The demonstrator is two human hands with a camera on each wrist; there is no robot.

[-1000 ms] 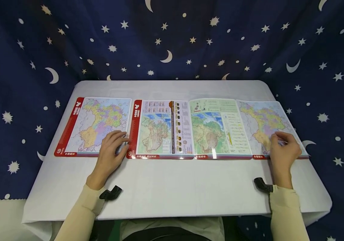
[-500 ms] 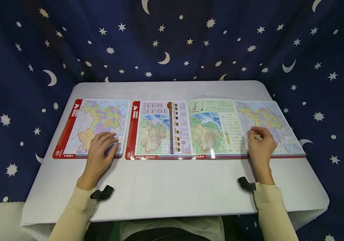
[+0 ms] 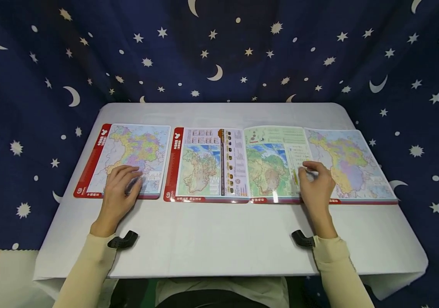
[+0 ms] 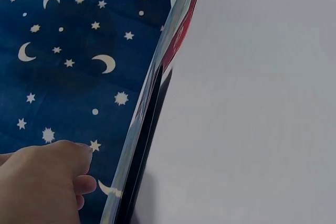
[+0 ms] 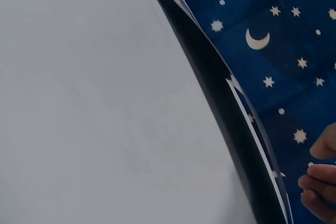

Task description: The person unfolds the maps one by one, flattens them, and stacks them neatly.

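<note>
In the head view, a map sheet (image 3: 142,147) with a red left border lies flat at the left. My left hand (image 3: 117,194) is over its lower part, fingers relaxed, holding nothing. To its right, a wider row of printed panels spreads across the table: a red-bordered panel (image 3: 200,169), a green map panel (image 3: 267,171) and a coloured map panel (image 3: 352,167). Over the seam between the last two is my right hand (image 3: 317,192), its fingers loosely bent and nothing visible between them. Whether either hand touches the paper I cannot tell. Both wrist views show the sheets edge-on beside the fingers.
A white cloth covers the table (image 3: 211,239), whose front edge lies before my body. Dark blue curtains (image 3: 173,51) with moons and stars surround the back and sides. Each wrist carries a black camera mount (image 3: 123,239). A narrow gap separates the left map from the panel row.
My right hand has moved left, from the rightmost map panel to its seam with the green panel. My left hand has shifted left from the gap onto the left map. The sheets lie as before.
</note>
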